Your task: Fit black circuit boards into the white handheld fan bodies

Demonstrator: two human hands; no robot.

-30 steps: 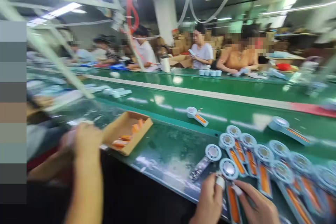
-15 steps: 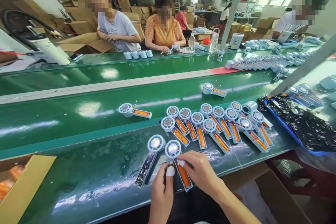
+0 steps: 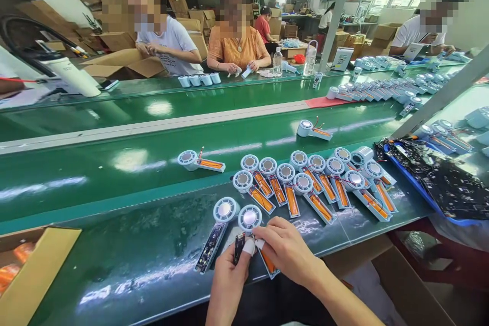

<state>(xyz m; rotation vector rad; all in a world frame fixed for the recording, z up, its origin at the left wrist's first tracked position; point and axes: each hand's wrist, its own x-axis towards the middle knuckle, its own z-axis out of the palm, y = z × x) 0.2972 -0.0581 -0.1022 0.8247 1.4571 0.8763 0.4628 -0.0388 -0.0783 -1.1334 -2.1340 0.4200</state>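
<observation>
My left hand [image 3: 230, 271] is closed, pinching a narrow black circuit board [image 3: 239, 245] between thumb and fingers. A white cover sits on its thumb tip. My right hand [image 3: 290, 252] is closed too, its covered fingertip meeting the left thumb near the board's end; whatever it pinches is too small to make out. Under both hands lies a light-blue fan-like unit [image 3: 249, 218] with a round head and an orange insert [image 3: 269, 264] in its handle, partly hidden by my fingers. Just left rests a similar unit [image 3: 225, 210], a circuit board [image 3: 210, 248] covering its handle.
Several similar units [image 3: 303, 183] are grouped at right on the bench. Two more, one of them a lone unit [image 3: 187, 158], lie on the green belt [image 3: 114, 183]. A blue tray [image 3: 428, 198] of black boards stands at right, a cardboard box [image 3: 46, 265] at left. Co-workers sit opposite.
The circuit board in my left hand has tilted up and now shows its black face. My right hand has moved slightly left, closer to the left thumb. Units on the belt have shifted slightly right.
</observation>
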